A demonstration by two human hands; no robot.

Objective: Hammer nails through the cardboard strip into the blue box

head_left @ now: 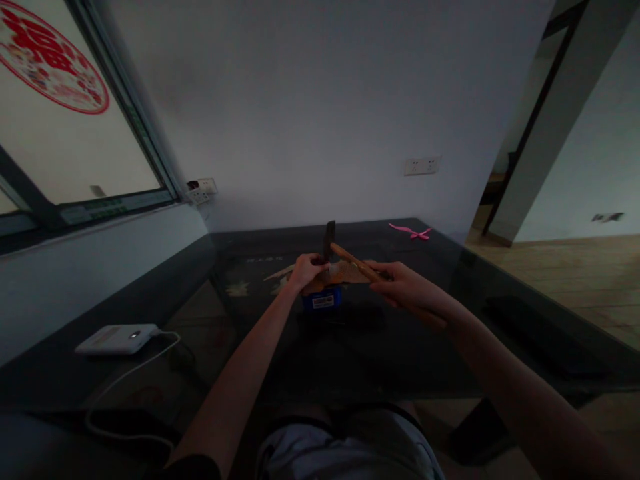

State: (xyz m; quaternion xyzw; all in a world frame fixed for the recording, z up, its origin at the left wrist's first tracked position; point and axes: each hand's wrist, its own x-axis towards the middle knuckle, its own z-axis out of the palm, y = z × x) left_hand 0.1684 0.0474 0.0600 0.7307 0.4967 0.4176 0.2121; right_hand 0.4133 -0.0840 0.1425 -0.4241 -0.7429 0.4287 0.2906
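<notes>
My right hand [407,288] is closed around the wooden handle of a hammer [353,260], whose dark head [329,239] stands up above the table. My left hand [306,270] is closed in a pinch just under the hammer head, on something too small and dark to make out. Both hands sit over a brownish piece [340,273] resting on a blue box with a white label [323,300]. All of this is on the middle of a dark glass table [380,347].
A white power bank [117,338] with a white cable [125,380] lies on the table at left. A pink ribbon-like item [411,231] lies at the far edge. Wall sockets [423,165], a window at left and a doorway at right surround the table.
</notes>
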